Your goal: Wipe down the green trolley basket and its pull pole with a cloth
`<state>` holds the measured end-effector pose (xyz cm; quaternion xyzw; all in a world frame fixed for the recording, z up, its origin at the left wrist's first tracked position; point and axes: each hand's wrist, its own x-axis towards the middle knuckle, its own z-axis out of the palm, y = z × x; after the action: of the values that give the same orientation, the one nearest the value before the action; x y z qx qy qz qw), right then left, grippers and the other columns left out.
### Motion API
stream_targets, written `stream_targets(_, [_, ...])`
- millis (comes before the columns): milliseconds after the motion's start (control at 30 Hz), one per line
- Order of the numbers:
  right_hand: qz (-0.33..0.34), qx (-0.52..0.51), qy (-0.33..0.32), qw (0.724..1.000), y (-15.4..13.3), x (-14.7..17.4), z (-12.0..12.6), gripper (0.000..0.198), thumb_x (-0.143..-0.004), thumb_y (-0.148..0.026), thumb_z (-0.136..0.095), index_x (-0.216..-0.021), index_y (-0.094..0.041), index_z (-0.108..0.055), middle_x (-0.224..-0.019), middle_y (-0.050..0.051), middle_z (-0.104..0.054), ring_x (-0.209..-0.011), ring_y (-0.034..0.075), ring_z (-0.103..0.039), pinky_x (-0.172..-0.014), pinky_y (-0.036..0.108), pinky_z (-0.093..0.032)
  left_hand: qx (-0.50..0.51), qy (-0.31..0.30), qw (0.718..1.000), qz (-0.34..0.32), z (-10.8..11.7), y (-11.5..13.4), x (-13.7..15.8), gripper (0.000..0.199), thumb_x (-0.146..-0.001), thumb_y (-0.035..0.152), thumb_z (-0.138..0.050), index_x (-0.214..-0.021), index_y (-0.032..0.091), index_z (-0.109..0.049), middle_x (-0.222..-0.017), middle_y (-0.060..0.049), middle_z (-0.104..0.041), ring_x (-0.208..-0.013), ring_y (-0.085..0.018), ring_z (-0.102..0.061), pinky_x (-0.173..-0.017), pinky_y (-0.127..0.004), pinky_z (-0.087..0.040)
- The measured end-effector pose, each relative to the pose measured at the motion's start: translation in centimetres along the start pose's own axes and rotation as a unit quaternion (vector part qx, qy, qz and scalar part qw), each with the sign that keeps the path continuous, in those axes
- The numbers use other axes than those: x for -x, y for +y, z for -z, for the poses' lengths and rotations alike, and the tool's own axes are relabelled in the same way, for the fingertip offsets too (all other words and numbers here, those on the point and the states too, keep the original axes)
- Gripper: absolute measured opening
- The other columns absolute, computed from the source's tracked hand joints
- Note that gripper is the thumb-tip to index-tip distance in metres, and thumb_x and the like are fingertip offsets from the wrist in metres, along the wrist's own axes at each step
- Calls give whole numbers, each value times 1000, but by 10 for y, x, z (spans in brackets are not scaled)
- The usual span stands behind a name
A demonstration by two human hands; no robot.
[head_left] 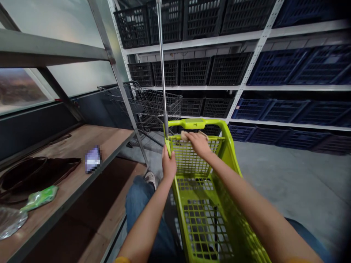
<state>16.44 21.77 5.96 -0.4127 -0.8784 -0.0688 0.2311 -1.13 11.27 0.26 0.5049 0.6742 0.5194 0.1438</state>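
Note:
A lime-green plastic shopping cart (233, 160) stands in front of me, with a grid floor and a grid panel across its far end. My left hand (169, 164) is closed on the cart's left rim, just under the foot of an upright metal pole (162, 65). My right hand (199, 143) is closed over a beige cloth (184, 136) on the top edge of the grid panel (189, 159), below the cart's handle (193, 123). Most of the cloth is hidden under my fingers.
On the left, a shelf (115, 137) carries a dark brown bag (30, 173), a green packet (42, 197), clear plastic (12, 221) and a blurred item (92, 159). Behind are a wire trolley (153, 104) and racks of black crates (196, 71) and blue crates (276, 65).

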Motion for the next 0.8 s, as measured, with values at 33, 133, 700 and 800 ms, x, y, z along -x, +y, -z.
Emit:
stream_targets(33, [-23, -2, 4, 1000, 17, 11, 6, 54, -92, -9, -40, -144, -20, -49, -136, 12, -60, -117, 27, -53, -100, 41, -40, 4, -1, 1000, 0, -2, 0, -1, 57, -99, 30, -40, -153, 15, -32, -159, -12, -38, -148, -22, -35, -123, -36, -29])
stream_targets(133, [-77, -8, 25, 997, 61, 40, 21, 49, -92, -14, -40, -139, -19, -54, -135, 11, -60, -121, 28, -52, -104, 42, -39, 3, -4, 1000, 2, -10, 1, -3, 55, -100, 33, -36, -152, 15, -33, -158, -12, -40, -146, -21, -38, -121, -34, -32])
stream_targets(700, [-12, 16, 38, 999, -58, -45, -36, 37, -101, -19, -40, -135, -17, -54, -127, 8, -63, -106, 23, -47, -96, 35, -38, -5, -2, 1000, 0, -22, 3, -9, 48, -97, 28, -42, -144, 16, -39, -152, -14, -47, -144, -22, -41, -119, -38, -34])
stream_targets(800, [-8, 27, 30, 999, -43, -38, -26, 34, -101, -24, -41, -131, -18, -56, -121, 8, -64, -100, 23, -48, -91, 34, -39, -16, 6, 1000, -10, -19, 2, -8, 46, -98, 28, -41, -142, 17, -41, -151, -14, -48, -143, -21, -42, -120, -36, -34])
